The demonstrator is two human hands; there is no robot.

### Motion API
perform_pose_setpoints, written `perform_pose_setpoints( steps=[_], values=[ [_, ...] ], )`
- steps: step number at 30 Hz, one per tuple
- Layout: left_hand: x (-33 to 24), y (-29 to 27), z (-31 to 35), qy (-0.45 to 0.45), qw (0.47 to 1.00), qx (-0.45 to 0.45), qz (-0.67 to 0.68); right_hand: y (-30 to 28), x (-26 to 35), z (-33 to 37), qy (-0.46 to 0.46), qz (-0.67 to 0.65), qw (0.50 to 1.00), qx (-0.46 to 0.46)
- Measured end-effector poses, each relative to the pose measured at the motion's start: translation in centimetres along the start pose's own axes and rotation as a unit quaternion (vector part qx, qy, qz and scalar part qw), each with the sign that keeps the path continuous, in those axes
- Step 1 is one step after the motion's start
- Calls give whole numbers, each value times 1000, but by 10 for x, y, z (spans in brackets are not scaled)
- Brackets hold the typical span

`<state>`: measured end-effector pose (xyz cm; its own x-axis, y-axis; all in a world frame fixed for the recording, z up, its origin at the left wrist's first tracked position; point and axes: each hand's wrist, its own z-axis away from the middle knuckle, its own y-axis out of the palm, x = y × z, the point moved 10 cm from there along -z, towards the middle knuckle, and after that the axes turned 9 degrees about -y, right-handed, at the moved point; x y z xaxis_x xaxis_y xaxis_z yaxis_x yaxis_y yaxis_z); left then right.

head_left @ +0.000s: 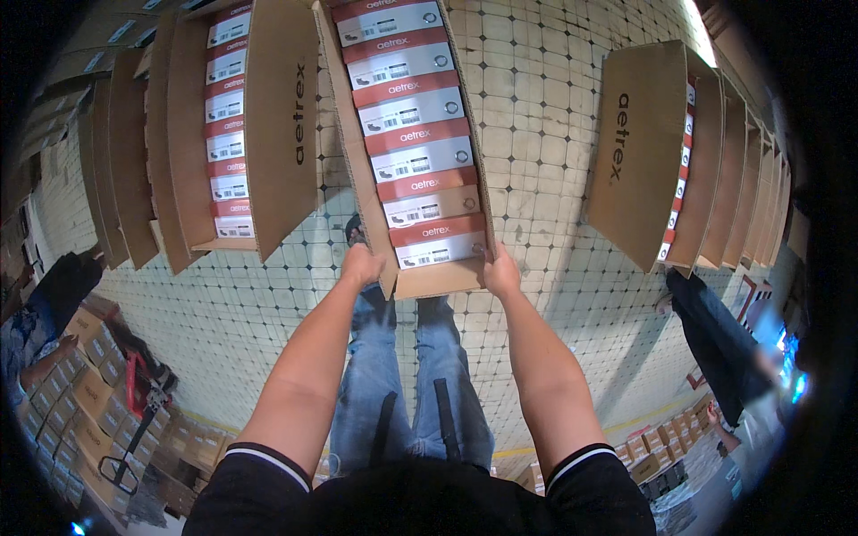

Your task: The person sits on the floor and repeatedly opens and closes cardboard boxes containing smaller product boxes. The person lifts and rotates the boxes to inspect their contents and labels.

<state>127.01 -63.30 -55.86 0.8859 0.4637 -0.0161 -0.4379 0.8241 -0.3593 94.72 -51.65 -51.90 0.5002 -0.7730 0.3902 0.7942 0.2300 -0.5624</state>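
Note:
In front of me stands a long, open-topped cardboard carton (440, 284) filled with a row of red and white shoe boxes (414, 162), their labelled ends showing. My left hand (361, 266) grips the carton's near left corner, and my right hand (501, 271) grips its near right corner. Both arms are stretched forward. The fingers are closed over the cardboard edges, partly hidden by the walls. The carton's far end runs out of the picture at the top.
Left of me is a row of open cartons (284, 134) with similar boxes; another row of cartons (630, 152) stands right. Stacked boxes and a red pallet jack (136, 380) are at lower left. People (715, 339) are at both sides. The floor (545, 161) is tiled.

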Motion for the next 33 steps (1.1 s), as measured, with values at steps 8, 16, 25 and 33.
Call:
perform_pose_setpoints(
  steps=[8,16,25,33],
  values=[
    [-11,-11,12,1,997,-66,-41,0,3,-1,-31,14,999,0],
    [-12,-10,14,-8,995,-68,-75,9,-9,-3,-10,3,1000,8],
    [-18,-15,28,-55,992,-81,-81,7,-5,-3,-10,-13,1000,17],
    [-23,-12,32,-59,992,-61,-90,1,4,3,-10,-43,999,-12]
  ],
)
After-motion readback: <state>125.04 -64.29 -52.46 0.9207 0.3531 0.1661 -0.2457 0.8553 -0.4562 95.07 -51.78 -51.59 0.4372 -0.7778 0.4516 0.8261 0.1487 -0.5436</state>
